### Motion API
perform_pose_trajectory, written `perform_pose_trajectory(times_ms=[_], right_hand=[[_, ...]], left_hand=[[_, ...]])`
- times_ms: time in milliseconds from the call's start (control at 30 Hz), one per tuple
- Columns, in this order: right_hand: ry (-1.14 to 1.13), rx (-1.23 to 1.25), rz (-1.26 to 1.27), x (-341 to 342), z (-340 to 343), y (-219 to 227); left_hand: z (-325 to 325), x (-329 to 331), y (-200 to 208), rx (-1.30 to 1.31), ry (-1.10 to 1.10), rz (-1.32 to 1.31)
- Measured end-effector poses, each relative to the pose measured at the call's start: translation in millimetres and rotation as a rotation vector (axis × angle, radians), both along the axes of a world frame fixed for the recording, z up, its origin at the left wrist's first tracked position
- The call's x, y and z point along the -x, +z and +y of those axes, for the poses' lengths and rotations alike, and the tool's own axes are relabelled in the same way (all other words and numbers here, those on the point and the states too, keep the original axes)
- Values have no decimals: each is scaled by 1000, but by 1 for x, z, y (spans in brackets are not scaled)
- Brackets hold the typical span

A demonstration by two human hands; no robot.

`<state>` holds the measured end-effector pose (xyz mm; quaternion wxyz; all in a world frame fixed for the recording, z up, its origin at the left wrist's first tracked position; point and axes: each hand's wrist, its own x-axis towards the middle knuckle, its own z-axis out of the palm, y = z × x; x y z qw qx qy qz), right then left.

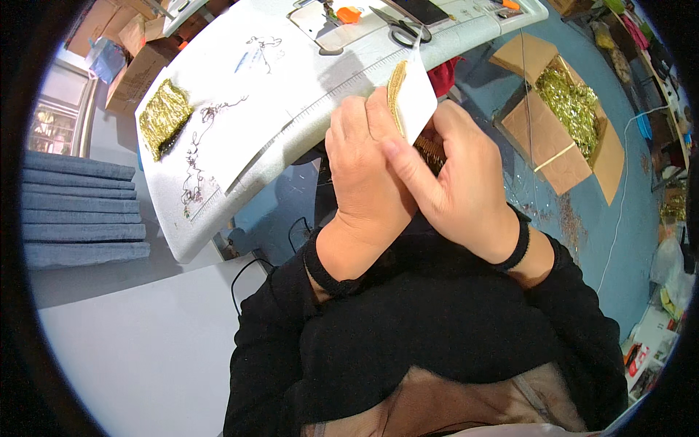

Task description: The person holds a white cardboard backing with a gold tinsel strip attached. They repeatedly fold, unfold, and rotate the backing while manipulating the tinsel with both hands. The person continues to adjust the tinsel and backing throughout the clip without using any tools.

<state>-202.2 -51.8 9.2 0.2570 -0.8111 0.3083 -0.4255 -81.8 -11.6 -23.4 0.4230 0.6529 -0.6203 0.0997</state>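
Observation:
Close in front of my chest, both hands are closed around a folded piece, white point(421, 91) on one side with a gold, sequin-like edge point(395, 91). My left hand point(368, 175) wraps it from the left, its fingers curled over the gold side. My right hand point(466, 182) grips from the right, thumb laid across toward the left hand. Below the white part, a darker gold-brown portion point(431, 151) shows between my palms. Most of the piece is hidden by the hands. On the table's left end lies a gold sequined piece point(166, 116), apart from both hands.
The white table point(291, 95) curves ahead of me, with tangled black thread point(193, 160), black scissors point(400, 30), a dark flat device point(421, 9) and an orange object point(348, 14). On the blue floor at right stands an open cardboard box point(546, 142) of shiny gold material point(571, 102).

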Motion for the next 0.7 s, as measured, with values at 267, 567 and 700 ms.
perform_pose_trajectory(times_ms=[267,567,700], right_hand=[[-73,21,-88,3,-1,-7],[24,141,81,42,-21,5],[232,162,155,56,-21,19]], left_hand=[[-3,9,1,-38,59,-165],[28,-45,15,-199,-228,236],[24,-82,15,-70,-344,534]])
